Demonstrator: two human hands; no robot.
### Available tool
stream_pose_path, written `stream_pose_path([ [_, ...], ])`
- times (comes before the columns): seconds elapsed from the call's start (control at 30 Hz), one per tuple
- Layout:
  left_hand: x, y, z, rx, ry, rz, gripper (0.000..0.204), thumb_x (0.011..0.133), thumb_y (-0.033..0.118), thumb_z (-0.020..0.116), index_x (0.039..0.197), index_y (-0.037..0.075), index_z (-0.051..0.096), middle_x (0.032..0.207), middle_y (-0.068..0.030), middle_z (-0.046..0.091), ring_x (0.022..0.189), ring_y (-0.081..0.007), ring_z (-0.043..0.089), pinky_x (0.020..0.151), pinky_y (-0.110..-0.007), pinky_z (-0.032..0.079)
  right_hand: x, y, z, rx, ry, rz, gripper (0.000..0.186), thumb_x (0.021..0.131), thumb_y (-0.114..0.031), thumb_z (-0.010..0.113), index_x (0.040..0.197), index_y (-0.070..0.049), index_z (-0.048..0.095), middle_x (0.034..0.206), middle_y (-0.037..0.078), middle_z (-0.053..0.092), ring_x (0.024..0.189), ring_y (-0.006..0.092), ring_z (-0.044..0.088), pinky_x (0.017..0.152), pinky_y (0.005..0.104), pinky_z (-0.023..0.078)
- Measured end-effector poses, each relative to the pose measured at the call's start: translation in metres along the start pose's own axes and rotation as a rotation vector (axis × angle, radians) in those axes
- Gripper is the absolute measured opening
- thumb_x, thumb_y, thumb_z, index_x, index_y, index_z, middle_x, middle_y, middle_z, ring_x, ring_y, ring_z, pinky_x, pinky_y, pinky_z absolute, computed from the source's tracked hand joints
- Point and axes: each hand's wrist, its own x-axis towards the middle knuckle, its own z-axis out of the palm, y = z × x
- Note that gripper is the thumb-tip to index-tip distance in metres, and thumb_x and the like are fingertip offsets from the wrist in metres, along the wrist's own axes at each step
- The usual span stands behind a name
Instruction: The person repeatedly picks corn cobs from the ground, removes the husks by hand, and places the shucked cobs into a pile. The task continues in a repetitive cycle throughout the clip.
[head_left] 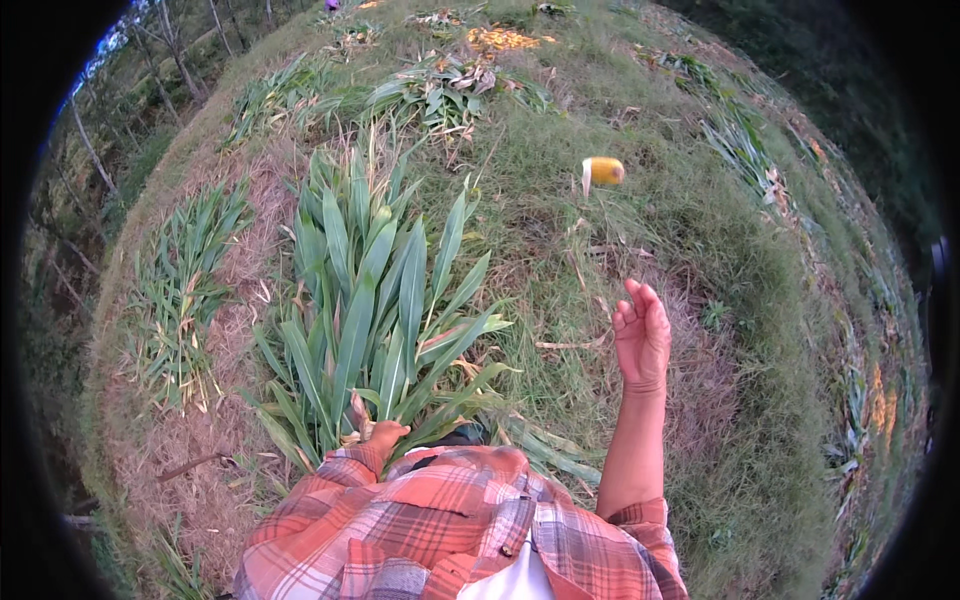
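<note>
A yellow corn cob [606, 171] with a strip of pale husk hangs in the air over the grass, beyond my right hand and apart from it. My right hand [642, 335] is raised with its palm turned up, its fingers a little curled and nothing in them. Close to my body, my left hand [383, 436] is closed at the base of a bundle of green corn stalks [365, 310]. Their long leaves fan out away from me. Some of the fingers are hidden by leaves and a dry husk.
Cut corn stalks [190, 290] lie on dry grass to the left, and another leafy heap [440, 90] lies farther ahead. Beyond it is a pile of yellow cobs [500, 39]. More stalks and orange-yellow cobs [882, 405] line the right side. Trees [170, 50] stand at the far left.
</note>
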Motion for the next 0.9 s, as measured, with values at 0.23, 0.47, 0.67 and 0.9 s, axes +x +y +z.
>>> stream_pose_path([
  [0.23, 0.043, -0.028, 0.015, 0.211, -0.105, -0.063, 0.025, 0.072, 0.024, 0.073, 0.073, 0.0, 0.065, 0.068, -0.0067, 0.062, 0.062, -0.0175, 0.055, 0.06, -0.032, 0.043, 0.031, 0.042, 0.058, -0.73, -0.134, 0.252, 0.023, 0.089, -0.009, 0.057, 0.11, -0.001, 0.061, 0.097, 0.006, 0.065, 0.085, 0.0122, 0.062, 0.077, 0.0248, 0.049],
  [0.47, 0.036, 0.008, 0.055, 0.442, -0.301, -0.05, 0.023, 0.075, 0.022, 0.071, 0.084, 0.001, 0.066, 0.081, -0.0073, 0.065, 0.077, -0.0163, 0.059, 0.072, -0.031, 0.046, -0.287, 0.139, -0.206, -0.774, 0.768, 0.968, 0.013, 0.088, -0.009, 0.058, 0.097, -0.001, 0.061, 0.073, 0.008, 0.065, 0.059, 0.0113, 0.06, 0.056, 0.0243, 0.05],
  [0.67, 0.054, -0.004, 0.127, 0.675, -0.544, -0.054, 0.019, 0.078, 0.021, 0.068, 0.084, 0.003, 0.065, 0.082, -0.0097, 0.064, 0.08, -0.0199, 0.06, 0.076, -0.031, 0.045, -0.544, 0.161, -0.25, -0.984, 1.341, 1.226, 0.022, 0.076, -0.009, 0.061, 0.097, -0.004, 0.066, 0.077, 0.011, 0.067, 0.066, 0.0187, 0.063, 0.06, 0.0305, 0.049],
  [0.9, 0.084, -0.084, 0.182, 1.133, -0.714, 0.038, 0.035, 0.081, 0.028, 0.066, 0.104, 0.002, 0.062, 0.107, -0.0133, 0.061, 0.098, -0.0251, 0.058, 0.087, -0.034, 0.043, -0.492, 0.238, -0.295, -0.395, 1.422, 1.171, 0.026, 0.085, -0.023, 0.062, 0.106, -0.008, 0.061, 0.091, 0.008, 0.066, 0.079, 0.0148, 0.061, 0.071, 0.0285, 0.048],
])
